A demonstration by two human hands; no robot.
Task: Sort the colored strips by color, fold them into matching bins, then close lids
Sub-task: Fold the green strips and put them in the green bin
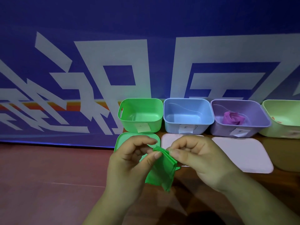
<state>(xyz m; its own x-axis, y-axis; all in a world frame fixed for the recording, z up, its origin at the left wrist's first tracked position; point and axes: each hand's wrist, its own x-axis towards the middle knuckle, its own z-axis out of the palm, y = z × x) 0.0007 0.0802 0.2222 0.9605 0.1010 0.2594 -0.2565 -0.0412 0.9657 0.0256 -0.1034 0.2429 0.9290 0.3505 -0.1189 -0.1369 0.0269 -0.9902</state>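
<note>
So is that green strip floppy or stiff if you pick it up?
Probably floppy: the strip droops below where the left hand and right hand pinch it. Likely light too, since fingertips alone hold it.

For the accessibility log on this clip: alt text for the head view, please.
Left hand and right hand pinch a folded green strip by a green lid. Behind, four open bins in a row: green bin, blue bin, purple bin holding a purple strip, pale green bin.
</note>
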